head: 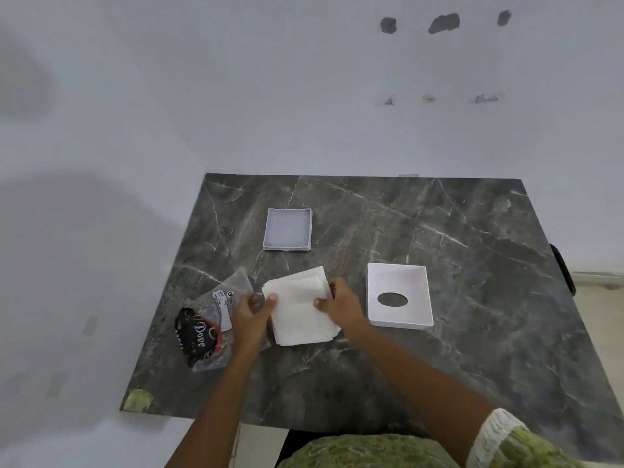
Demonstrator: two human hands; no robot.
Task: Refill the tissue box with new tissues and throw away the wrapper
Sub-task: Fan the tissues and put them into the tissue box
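Note:
A stack of white tissues (300,315) lies on the dark marble table (439,332), out of its wrapper. My left hand (251,314) grips the stack's left edge, and my right hand (339,304) grips its right edge near the far corner. The clear plastic wrapper (207,325), printed black and red, lies crumpled just left of the stack, partly under my left hand. The white tissue box cover (400,295) with an oval slot lies upside down to the right. The box's shallow base tray (288,229) sits farther back.
The table stands against a pale wall at the back and left. A dark chair back (564,268) shows past the table's right edge. A patch of tape (138,400) marks the near left corner.

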